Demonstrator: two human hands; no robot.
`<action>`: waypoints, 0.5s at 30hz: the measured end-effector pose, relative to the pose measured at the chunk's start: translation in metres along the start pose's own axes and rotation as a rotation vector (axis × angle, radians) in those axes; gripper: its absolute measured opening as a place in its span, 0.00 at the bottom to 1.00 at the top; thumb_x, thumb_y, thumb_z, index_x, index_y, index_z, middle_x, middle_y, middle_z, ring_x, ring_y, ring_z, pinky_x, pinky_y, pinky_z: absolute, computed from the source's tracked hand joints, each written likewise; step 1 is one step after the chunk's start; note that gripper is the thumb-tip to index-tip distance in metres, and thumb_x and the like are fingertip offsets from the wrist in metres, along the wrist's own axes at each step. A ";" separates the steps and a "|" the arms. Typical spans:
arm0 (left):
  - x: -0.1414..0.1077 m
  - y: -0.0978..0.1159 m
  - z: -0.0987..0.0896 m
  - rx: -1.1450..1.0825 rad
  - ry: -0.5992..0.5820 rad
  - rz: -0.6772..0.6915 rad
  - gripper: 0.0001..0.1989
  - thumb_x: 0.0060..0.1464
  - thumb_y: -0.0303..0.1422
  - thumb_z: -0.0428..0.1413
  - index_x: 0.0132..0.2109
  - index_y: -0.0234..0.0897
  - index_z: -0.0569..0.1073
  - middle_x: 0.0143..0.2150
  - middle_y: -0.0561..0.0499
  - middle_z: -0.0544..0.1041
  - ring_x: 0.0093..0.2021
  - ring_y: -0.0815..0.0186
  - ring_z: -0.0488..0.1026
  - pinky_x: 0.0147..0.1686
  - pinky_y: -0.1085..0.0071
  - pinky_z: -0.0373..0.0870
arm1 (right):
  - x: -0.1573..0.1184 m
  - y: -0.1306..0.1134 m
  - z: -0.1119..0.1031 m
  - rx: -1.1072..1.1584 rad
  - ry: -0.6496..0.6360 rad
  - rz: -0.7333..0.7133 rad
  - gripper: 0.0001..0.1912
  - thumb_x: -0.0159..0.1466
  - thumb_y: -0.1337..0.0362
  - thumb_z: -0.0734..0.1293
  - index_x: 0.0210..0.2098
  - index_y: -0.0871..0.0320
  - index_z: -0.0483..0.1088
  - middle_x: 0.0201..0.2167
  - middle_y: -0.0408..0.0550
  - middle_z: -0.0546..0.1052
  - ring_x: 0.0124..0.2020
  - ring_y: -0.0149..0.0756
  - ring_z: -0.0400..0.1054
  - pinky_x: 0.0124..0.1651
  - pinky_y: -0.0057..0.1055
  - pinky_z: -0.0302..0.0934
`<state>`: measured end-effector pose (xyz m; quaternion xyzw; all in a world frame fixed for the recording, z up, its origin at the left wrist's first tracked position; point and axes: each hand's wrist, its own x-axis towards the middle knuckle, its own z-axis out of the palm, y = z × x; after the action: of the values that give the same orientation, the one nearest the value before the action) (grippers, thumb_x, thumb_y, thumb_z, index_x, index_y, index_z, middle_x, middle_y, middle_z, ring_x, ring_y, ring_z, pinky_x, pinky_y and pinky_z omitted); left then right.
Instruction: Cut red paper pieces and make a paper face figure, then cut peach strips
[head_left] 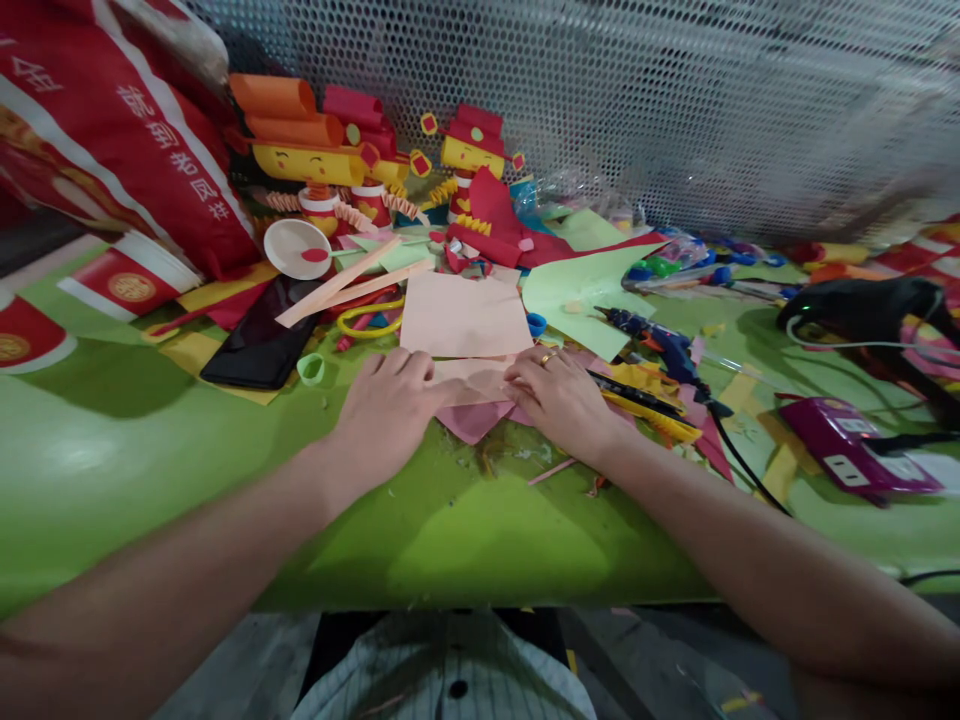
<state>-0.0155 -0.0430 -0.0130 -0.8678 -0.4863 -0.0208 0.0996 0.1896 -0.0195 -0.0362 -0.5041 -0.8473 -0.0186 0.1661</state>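
A pale pink sheet of paper (466,318) lies in the middle of the table, its front part folded into a strip (469,376). At the left end of that fold my left hand (388,405) has its fingers curled, gripping the paper. My right hand (559,395), with a ring on one finger, pinches the fold's right end. Beneath the strip a darker pink paper piece (476,422) sticks out. Yellow-handled scissors (367,318) lie just beyond my left hand. A black and yellow utility knife (649,400) is beside my right hand.
Several paper figures (307,150) stand at the back. To the left are a black phone (262,335), a red paper cup (131,280) and a red bag (127,130). On the right lie a blue glue gun (660,345), its cord and a purple power strip (844,450).
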 end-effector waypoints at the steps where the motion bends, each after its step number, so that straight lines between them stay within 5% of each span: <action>1: 0.000 0.001 0.001 0.008 0.008 0.051 0.19 0.55 0.22 0.49 0.49 0.47 0.73 0.39 0.46 0.73 0.44 0.55 0.68 0.38 0.62 0.63 | -0.001 0.000 0.000 -0.030 0.028 -0.022 0.08 0.61 0.69 0.62 0.34 0.59 0.73 0.38 0.54 0.75 0.40 0.44 0.68 0.43 0.40 0.62; 7: 0.001 0.002 0.006 0.058 0.001 0.157 0.11 0.55 0.25 0.53 0.40 0.43 0.77 0.35 0.46 0.71 0.39 0.57 0.68 0.33 0.65 0.62 | -0.008 0.000 -0.002 -0.106 0.085 -0.259 0.15 0.62 0.73 0.58 0.40 0.58 0.74 0.45 0.52 0.76 0.46 0.44 0.67 0.49 0.43 0.60; 11: 0.000 0.002 0.006 0.049 0.020 0.155 0.09 0.56 0.28 0.52 0.41 0.41 0.77 0.35 0.45 0.71 0.39 0.58 0.68 0.33 0.65 0.63 | -0.012 -0.011 -0.004 -0.081 -0.081 -0.452 0.18 0.66 0.65 0.55 0.51 0.62 0.68 0.53 0.55 0.71 0.55 0.43 0.63 0.59 0.48 0.52; 15: 0.000 0.005 0.003 0.030 0.006 0.152 0.10 0.57 0.28 0.51 0.39 0.39 0.77 0.36 0.45 0.71 0.40 0.57 0.68 0.35 0.63 0.64 | -0.013 -0.021 -0.005 -0.072 -0.275 -0.416 0.27 0.67 0.55 0.54 0.58 0.67 0.60 0.58 0.60 0.65 0.60 0.45 0.58 0.61 0.51 0.48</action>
<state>-0.0115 -0.0454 -0.0172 -0.9006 -0.4189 -0.0085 0.1154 0.1791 -0.0420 -0.0326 -0.3222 -0.9463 -0.0135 0.0237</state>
